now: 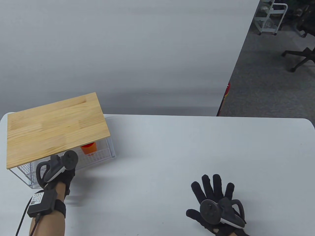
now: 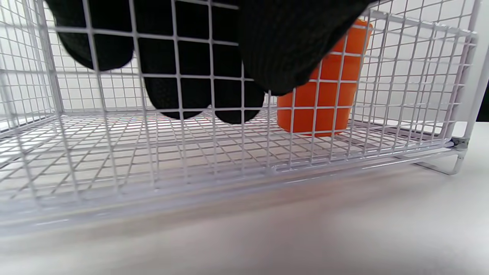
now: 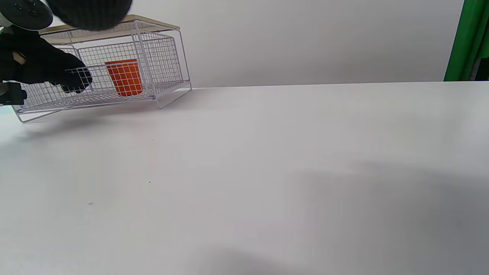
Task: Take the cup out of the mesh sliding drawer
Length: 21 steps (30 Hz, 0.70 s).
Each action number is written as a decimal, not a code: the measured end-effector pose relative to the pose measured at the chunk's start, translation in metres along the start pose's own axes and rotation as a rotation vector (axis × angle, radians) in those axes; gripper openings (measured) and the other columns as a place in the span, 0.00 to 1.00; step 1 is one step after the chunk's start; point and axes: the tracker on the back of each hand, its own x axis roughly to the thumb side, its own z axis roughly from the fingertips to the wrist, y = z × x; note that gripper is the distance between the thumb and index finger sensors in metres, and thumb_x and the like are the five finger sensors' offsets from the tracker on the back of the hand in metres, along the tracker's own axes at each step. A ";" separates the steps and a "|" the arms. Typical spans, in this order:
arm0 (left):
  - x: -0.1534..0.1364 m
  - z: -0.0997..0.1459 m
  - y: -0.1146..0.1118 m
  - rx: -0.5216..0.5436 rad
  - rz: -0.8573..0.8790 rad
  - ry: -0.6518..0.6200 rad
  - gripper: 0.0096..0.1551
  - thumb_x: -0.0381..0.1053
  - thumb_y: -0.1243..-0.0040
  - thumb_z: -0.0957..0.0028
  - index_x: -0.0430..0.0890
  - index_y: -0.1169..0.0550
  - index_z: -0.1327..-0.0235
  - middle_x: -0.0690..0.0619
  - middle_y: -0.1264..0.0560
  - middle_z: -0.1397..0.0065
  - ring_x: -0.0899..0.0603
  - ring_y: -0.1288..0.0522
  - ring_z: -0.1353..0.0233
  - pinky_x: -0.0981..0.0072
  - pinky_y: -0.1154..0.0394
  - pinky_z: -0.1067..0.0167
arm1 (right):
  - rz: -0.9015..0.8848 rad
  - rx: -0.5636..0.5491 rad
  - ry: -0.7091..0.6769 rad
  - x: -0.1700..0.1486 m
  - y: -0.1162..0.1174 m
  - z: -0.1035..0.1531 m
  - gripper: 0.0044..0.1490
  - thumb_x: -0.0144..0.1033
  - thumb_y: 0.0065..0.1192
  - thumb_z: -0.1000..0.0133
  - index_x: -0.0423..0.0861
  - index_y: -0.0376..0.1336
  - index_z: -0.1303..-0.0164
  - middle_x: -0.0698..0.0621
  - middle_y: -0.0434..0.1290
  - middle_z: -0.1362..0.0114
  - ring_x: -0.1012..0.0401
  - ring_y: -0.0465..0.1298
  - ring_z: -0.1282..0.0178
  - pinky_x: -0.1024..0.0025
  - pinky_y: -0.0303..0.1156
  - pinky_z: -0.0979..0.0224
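office/lab | grey carpet (image 1: 265,81) | swivel chair (image 1: 299,57) | white cart (image 1: 270,17)

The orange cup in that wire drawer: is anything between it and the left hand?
Yes. The drawer's front mesh wall stands between the left hand and the orange cup, and the wooden top covers the cup from above.

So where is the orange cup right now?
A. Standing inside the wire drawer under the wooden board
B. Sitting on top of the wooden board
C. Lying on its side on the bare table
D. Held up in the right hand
A: the orange cup stands upright on the mesh floor of the wire drawer, beneath the wooden board.
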 end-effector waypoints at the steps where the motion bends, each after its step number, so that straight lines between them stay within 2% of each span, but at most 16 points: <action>1: 0.000 0.001 0.001 0.004 0.002 -0.004 0.16 0.41 0.38 0.37 0.50 0.18 0.38 0.47 0.14 0.33 0.34 0.13 0.34 0.27 0.20 0.40 | 0.000 0.001 0.000 0.000 0.000 0.000 0.60 0.73 0.44 0.46 0.47 0.35 0.14 0.29 0.31 0.12 0.27 0.25 0.22 0.15 0.24 0.39; 4: 0.000 0.004 0.002 0.001 -0.013 -0.014 0.16 0.40 0.38 0.37 0.50 0.18 0.38 0.48 0.14 0.33 0.34 0.13 0.34 0.28 0.19 0.40 | 0.004 0.004 -0.001 0.001 0.000 0.000 0.60 0.73 0.44 0.46 0.47 0.35 0.14 0.29 0.32 0.12 0.27 0.25 0.22 0.15 0.24 0.39; 5: -0.001 0.006 0.001 0.011 -0.014 -0.019 0.16 0.40 0.37 0.37 0.50 0.18 0.38 0.52 0.14 0.33 0.34 0.13 0.35 0.29 0.19 0.41 | 0.008 0.004 -0.002 0.001 0.000 0.001 0.60 0.73 0.43 0.46 0.47 0.35 0.14 0.29 0.32 0.12 0.27 0.25 0.22 0.15 0.24 0.39; 6: -0.001 0.007 0.001 0.011 -0.013 -0.021 0.16 0.41 0.38 0.37 0.50 0.18 0.38 0.48 0.14 0.33 0.34 0.13 0.35 0.29 0.19 0.41 | 0.010 0.001 -0.003 0.001 0.000 0.001 0.60 0.73 0.44 0.46 0.47 0.35 0.14 0.29 0.32 0.12 0.27 0.25 0.22 0.15 0.24 0.39; 8: -0.001 0.010 0.000 0.014 -0.016 -0.027 0.16 0.41 0.37 0.37 0.50 0.18 0.38 0.48 0.14 0.33 0.34 0.13 0.35 0.29 0.19 0.41 | 0.011 -0.004 -0.004 0.002 -0.001 0.002 0.60 0.73 0.44 0.46 0.47 0.35 0.14 0.29 0.32 0.12 0.27 0.25 0.23 0.15 0.24 0.39; 9: 0.000 0.011 0.001 0.017 -0.017 -0.029 0.16 0.40 0.37 0.37 0.50 0.18 0.38 0.52 0.14 0.33 0.34 0.13 0.35 0.29 0.19 0.41 | 0.010 -0.005 -0.004 0.002 -0.001 0.002 0.60 0.73 0.44 0.46 0.47 0.35 0.14 0.29 0.32 0.12 0.27 0.25 0.22 0.15 0.24 0.39; 10: 0.000 0.012 0.000 0.013 -0.021 -0.032 0.16 0.40 0.37 0.37 0.50 0.18 0.38 0.48 0.14 0.33 0.34 0.13 0.35 0.29 0.19 0.41 | 0.011 -0.007 -0.004 0.002 -0.001 0.002 0.60 0.73 0.44 0.46 0.47 0.35 0.14 0.29 0.32 0.12 0.27 0.25 0.22 0.15 0.24 0.39; 11: 0.000 0.013 0.000 0.016 -0.027 -0.039 0.16 0.41 0.37 0.37 0.50 0.18 0.39 0.52 0.14 0.33 0.35 0.12 0.35 0.30 0.19 0.41 | 0.012 -0.008 -0.004 0.002 -0.001 0.002 0.60 0.73 0.44 0.46 0.47 0.35 0.14 0.29 0.32 0.12 0.27 0.25 0.22 0.15 0.24 0.39; 21: 0.002 0.026 -0.001 0.048 -0.050 -0.094 0.16 0.41 0.36 0.39 0.50 0.17 0.40 0.52 0.13 0.35 0.36 0.11 0.38 0.32 0.17 0.44 | 0.018 -0.005 -0.005 0.003 0.000 0.002 0.60 0.73 0.44 0.46 0.47 0.36 0.14 0.29 0.32 0.12 0.27 0.26 0.22 0.15 0.24 0.39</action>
